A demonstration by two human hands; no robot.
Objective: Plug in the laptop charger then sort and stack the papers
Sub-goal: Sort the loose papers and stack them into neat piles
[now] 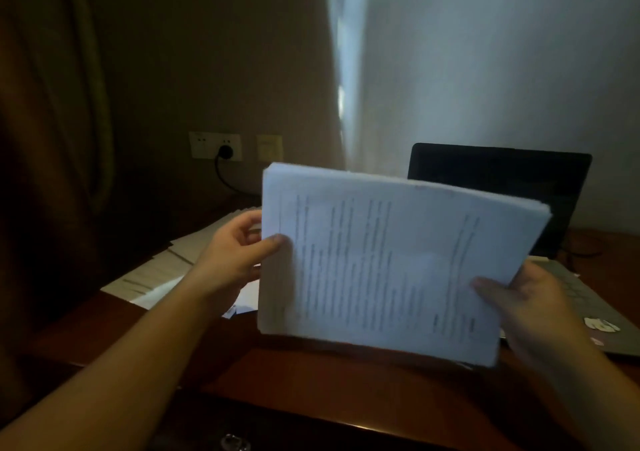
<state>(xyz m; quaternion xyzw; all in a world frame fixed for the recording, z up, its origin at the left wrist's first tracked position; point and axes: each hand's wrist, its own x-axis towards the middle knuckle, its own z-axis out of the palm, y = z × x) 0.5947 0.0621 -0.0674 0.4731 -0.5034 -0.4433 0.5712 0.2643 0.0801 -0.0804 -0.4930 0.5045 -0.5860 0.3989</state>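
The stack (391, 263) is held up in the air above the desk (311, 391), facing the person, with its long axis running from 9 o'clock to 3 o'clock and the right end a little lower. The left hand (235, 260) pinches the left edge, thumb on the front. The right hand (519, 298) grips the lower right corner in the same way. More papers (162, 270) lie flat at 9 o'clock from the stack, nearer the left hand. The plug (225, 149) sits in the socket at 10 o'clock, so I judge the charger step done. The laptop (502, 180) stands behind, at 2 o'clock.
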